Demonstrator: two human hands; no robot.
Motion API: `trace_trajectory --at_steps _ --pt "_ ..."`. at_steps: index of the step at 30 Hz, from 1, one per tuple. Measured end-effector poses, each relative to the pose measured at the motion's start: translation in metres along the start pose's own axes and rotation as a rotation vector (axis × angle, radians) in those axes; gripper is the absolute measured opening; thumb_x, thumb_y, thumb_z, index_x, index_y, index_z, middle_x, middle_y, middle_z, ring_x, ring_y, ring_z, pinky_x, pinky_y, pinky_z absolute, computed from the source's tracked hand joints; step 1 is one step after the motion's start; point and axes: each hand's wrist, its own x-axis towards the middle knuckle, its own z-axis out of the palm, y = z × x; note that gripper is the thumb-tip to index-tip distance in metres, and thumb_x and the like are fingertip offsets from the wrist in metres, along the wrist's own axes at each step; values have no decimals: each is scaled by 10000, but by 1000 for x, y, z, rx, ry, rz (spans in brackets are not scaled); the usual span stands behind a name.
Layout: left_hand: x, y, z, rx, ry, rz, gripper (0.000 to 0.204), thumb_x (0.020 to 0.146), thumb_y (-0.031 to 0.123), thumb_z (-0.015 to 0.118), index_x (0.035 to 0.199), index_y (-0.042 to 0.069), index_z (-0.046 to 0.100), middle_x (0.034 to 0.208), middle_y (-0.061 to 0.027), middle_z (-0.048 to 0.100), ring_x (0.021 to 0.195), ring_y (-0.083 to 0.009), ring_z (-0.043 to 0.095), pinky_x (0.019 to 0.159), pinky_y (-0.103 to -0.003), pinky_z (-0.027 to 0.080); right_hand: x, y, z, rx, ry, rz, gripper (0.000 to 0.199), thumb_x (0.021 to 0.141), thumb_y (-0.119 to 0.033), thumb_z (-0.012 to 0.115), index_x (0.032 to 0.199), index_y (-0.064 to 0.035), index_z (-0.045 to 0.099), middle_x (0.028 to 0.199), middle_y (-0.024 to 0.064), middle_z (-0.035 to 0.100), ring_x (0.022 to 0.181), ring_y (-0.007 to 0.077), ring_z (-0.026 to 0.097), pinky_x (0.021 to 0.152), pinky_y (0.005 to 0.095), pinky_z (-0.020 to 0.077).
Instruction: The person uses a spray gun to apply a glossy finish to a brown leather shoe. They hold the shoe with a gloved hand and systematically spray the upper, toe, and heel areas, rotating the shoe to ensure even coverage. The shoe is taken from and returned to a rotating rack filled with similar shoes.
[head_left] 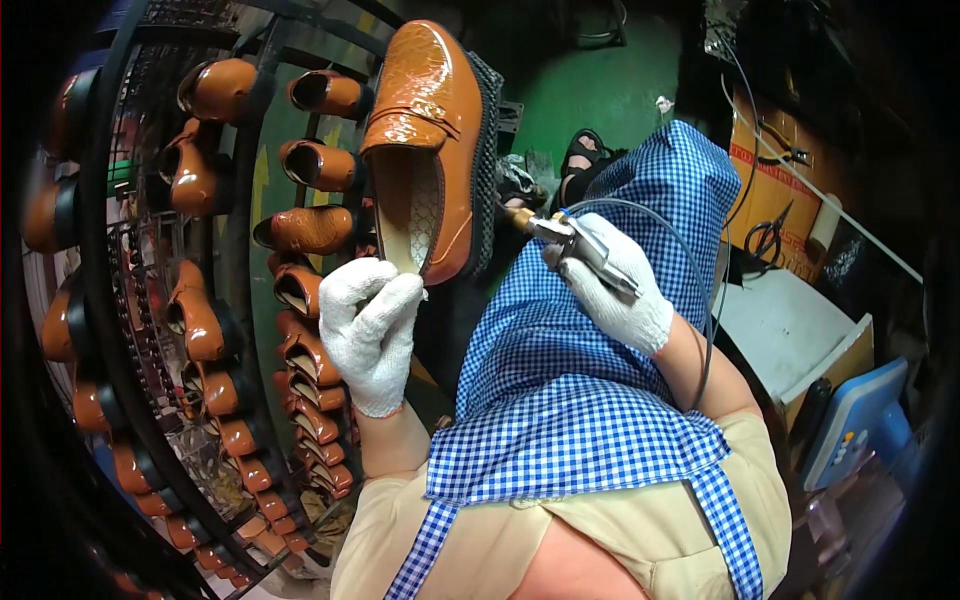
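A glossy brown slip-on shoe (pixel 420 90) with a black textured sole hangs in front of me, toe pointing away. My left hand (pixel 370 320), in a white knit glove, pinches the shoe's heel edge between thumb and fingers. The patterned insole shows through the shoe's opening. In my right hand (pixel 620 275), also white-gloved, a metal spray gun (pixel 585 250) is gripped, its brass nozzle turned toward the shoe's sole side. A thin grey hose (pixel 690 260) loops from the gun over my right forearm.
On the left stands a black metal rack (pixel 258 130) carrying several rows of brown shoes. To the right are a cardboard box (pixel 775 195), black-handled scissors (pixel 768 240), a white board (pixel 780 325) and a blue device with buttons (pixel 860 420). Beyond lies green floor (pixel 600 80).
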Motion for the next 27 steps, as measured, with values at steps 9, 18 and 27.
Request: trace_trajectory --at_steps 9,18,27 --pt "2 6 2 -15 -23 -62 420 727 -79 874 1085 119 782 1042 -51 673 994 -231 647 830 -330 540 -3 -13 14 52 82 -177 171 941 -201 731 1041 -65 705 939 116 650 856 313 664 750 392 551" --pt "2 6 0 -5 -47 -58 445 700 -100 867 1076 123 782 1038 -44 679 1004 -241 650 856 -345 532 4 -9 19 -42 93 -178 185 1000 -210 700 1081 -44 692 931 90 618 788 244 634 697 343 509" --pt "28 9 -20 67 -270 130 473 653 -119 793 1079 88 788 1051 -84 709 1009 -293 687 850 -376 554 -6 -17 14 -130 80 -193 162 916 -196 752 998 -65 706 858 106 645 764 300 662 666 384 548"
